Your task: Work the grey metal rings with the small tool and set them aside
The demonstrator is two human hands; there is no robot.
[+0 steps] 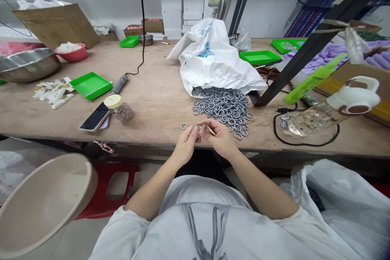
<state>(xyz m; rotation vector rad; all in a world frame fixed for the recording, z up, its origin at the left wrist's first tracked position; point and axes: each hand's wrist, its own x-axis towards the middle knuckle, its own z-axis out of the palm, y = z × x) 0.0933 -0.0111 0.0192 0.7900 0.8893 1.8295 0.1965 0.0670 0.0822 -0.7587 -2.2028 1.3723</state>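
At the table's front edge my left hand (185, 144) is closed, thumb and fingers pinching a grey metal ring (199, 127). Close beside it, my right hand (222, 139) is closed around a thin, flat, pale tool (210, 130) whose kind I cannot make out. Its fingertips reach toward the ring, and whether they touch it is unclear. One loose ring (184, 126) lies on the wood just left of my hands. Behind and right of them spreads a pile of grey rings (227, 107), spilling from the mouth of a white sack (213, 59).
A capped jar (119, 109), a phone (95, 116) and a green tray (91, 85) are on the left. To the right, a dark slanted post (292, 57) rises from the tabletop near a clear bottle (323, 113) and a black cable (304, 144). A beige basin (45, 203) stands lower left.
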